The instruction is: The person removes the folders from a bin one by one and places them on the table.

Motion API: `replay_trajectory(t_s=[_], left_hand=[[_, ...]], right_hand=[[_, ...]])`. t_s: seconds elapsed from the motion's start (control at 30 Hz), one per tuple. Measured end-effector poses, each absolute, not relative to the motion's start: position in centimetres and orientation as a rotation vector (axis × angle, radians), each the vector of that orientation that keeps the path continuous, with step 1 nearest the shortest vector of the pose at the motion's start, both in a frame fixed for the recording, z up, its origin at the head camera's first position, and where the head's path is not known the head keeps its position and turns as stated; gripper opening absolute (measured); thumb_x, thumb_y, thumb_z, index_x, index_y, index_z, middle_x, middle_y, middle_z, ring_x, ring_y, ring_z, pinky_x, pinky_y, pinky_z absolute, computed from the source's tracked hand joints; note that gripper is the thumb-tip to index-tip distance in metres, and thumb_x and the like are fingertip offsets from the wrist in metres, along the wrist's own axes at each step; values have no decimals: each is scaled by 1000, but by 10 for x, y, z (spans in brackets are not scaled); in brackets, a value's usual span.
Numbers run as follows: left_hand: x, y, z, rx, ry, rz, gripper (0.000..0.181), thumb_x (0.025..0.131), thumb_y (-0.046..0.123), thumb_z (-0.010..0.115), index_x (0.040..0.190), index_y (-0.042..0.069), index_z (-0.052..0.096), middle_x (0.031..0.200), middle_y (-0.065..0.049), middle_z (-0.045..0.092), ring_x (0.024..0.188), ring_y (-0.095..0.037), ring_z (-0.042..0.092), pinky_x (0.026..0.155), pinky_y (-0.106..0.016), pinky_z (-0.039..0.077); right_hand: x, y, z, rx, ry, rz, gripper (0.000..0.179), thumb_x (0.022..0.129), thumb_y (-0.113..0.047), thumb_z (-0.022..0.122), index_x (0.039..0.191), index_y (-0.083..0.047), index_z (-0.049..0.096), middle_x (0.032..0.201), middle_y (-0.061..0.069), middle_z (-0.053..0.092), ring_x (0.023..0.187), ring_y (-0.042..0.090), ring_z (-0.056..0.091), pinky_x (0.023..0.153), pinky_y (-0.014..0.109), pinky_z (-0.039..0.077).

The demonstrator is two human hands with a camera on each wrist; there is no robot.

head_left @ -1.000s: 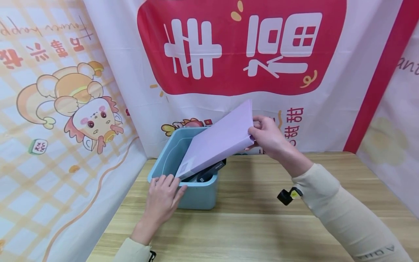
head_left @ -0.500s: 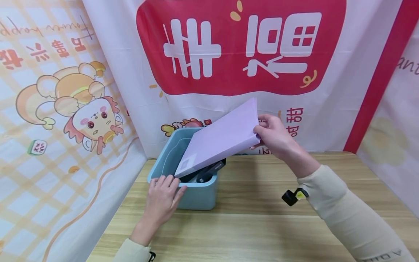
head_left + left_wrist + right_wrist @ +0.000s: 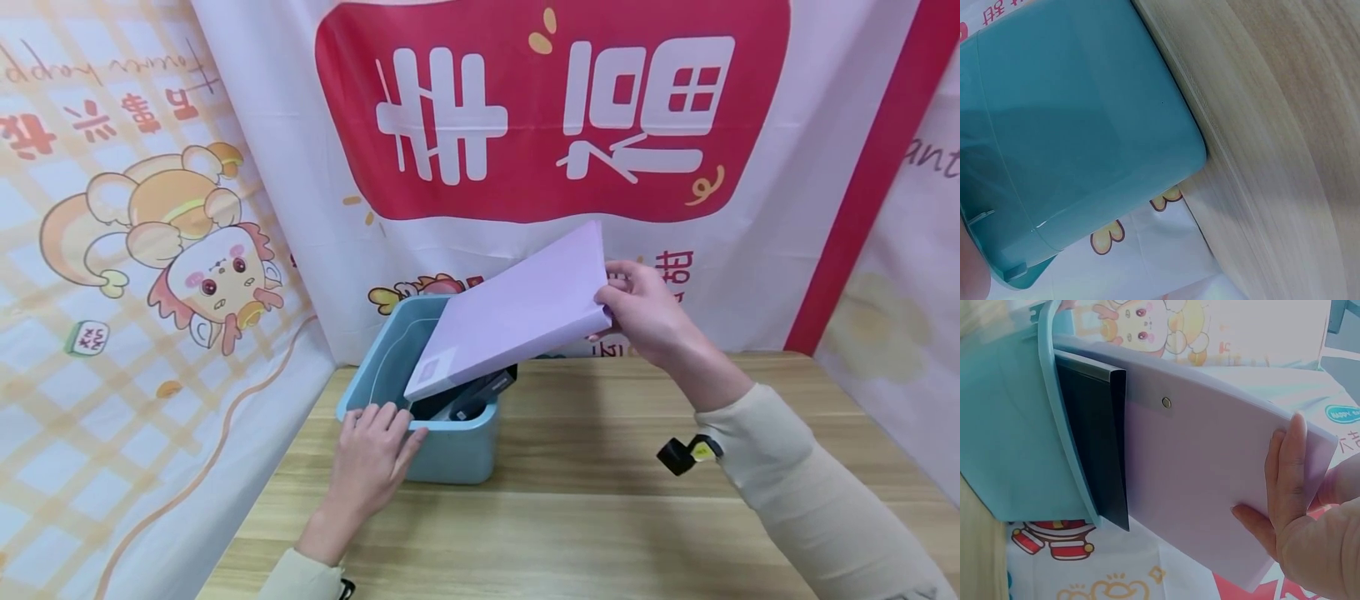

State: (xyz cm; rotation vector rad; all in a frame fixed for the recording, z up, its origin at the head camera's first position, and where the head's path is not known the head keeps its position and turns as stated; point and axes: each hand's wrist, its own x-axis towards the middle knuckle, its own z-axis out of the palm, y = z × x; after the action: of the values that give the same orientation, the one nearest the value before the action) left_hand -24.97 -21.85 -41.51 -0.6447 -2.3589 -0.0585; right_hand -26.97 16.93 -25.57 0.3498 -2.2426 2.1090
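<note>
A lilac file folder slants up out of a blue plastic bin, its lower left end over the bin's opening. My right hand grips its upper right end, thumb on top and fingers underneath. In the right wrist view those fingers lie along the folder's underside, where a small metal rivet shows. My left hand holds the bin's front rim, fingertips hooked over the edge. Under the folder, a black flat item leans inside the bin and pokes past its right rim.
The bin stands on a wood-grain table, near its back left. A printed cloth hangs right behind it, and another patterned cloth covers the left side. A strapped black device sits at my right cuff.
My right hand has moved a little to the right, drawing the folder further out of the bin. The left hand has stayed on the rim, and the black item has kept its place.
</note>
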Motion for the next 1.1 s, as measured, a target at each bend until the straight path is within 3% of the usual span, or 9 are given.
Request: replay_trajectory(t_s=[0.3,1.1], left_hand=[[-249,-218,-415,-641,-2372,-52,35,95,49,42,86,18,55,79,2,46,77,-21,46,79,-44,38],[-249,-218,-416,-635,-2378,-56,35,95,50,43,89,18,57,82,2,48,78,-21,46,79,-43,38]], right_hand=[[-270,179,-256,338,-2238,2107,49,96,-9,49,140,-1,27,132,17,48,107,37,57,70,42,54],[-262,200,-254,309,-2194,2173,52,97,-11,48,143,-2,25,138,15,43,114,35,52,73,34,54]])
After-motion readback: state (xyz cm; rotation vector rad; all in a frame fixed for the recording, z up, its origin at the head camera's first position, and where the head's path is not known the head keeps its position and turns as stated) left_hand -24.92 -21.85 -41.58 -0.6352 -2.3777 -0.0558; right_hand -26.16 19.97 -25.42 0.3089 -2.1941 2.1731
